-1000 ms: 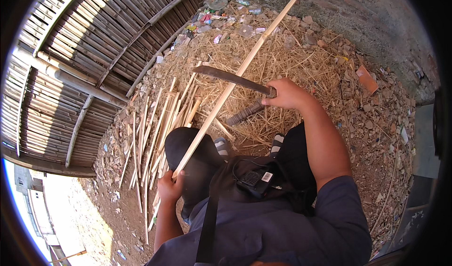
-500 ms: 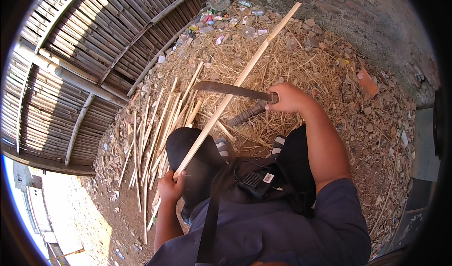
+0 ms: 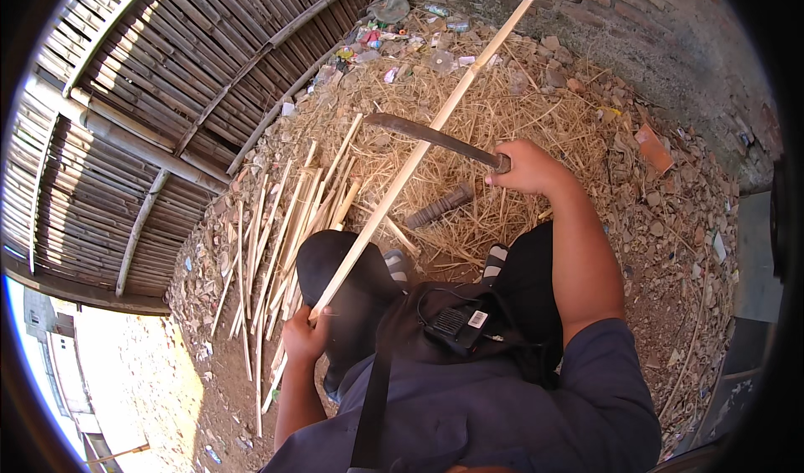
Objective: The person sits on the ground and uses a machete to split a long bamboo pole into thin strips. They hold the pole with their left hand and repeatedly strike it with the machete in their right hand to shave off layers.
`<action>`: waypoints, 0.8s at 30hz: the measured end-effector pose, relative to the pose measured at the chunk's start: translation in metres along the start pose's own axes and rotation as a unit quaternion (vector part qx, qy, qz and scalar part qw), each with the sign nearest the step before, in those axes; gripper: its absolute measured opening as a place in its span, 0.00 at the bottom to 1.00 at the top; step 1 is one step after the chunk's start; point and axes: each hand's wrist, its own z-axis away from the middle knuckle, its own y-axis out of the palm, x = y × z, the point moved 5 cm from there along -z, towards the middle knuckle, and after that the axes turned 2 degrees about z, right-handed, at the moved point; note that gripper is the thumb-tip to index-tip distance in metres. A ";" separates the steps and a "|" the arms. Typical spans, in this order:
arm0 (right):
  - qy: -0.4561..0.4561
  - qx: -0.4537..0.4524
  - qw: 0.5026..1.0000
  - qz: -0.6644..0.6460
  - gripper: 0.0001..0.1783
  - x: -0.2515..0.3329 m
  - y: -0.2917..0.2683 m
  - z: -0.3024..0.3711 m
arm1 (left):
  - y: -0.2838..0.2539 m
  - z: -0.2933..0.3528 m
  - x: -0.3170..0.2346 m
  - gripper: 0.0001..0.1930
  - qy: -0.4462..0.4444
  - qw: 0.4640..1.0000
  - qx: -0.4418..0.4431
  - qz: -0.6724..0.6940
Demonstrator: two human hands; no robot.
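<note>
My left hand is closed round the near end of a long, pale bamboo strip, which slants up to the far right over my left knee. In my right hand is the handle of a machete with a dark, curved blade. The blade points left and crosses the strip about midway, touching it or just above it; I cannot tell which. Below the blade a ridged, dark cylindrical piece of wood lies on the shavings between my feet.
Several cut bamboo strips lie in a bundle left of my knee. Shavings cover the ground ahead, with litter behind them. A bamboo-slat wall stands at left, a brick wall at far right. A broken orange tile lies at right.
My right hand and the machete have moved slightly right and farther along the strip, and the blade tilts more. The strip's far end has shifted a little; my left hand stays in place.
</note>
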 end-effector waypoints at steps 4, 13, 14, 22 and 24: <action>-0.053 0.007 0.998 0.041 0.18 0.014 0.024 0.000 | 0.000 -0.001 0.003 0.23 -0.020 1.000 0.013 -0.008; -0.027 -0.005 0.999 0.022 0.20 -0.002 0.019 -0.012 | 0.003 -0.001 0.009 0.25 -0.006 1.000 -0.002 -0.007; -0.003 -0.014 1.000 0.016 0.19 -0.006 0.012 -0.011 | 0.003 -0.001 0.010 0.25 -0.013 1.000 0.003 -0.017; -0.059 0.002 0.998 0.027 0.18 0.014 0.029 -0.005 | 0.000 -0.001 0.004 0.26 -0.010 1.000 0.000 0.002; -0.084 0.036 0.994 0.057 0.18 0.023 0.039 -0.005 | -0.002 0.000 0.001 0.26 -0.010 1.000 -0.005 0.011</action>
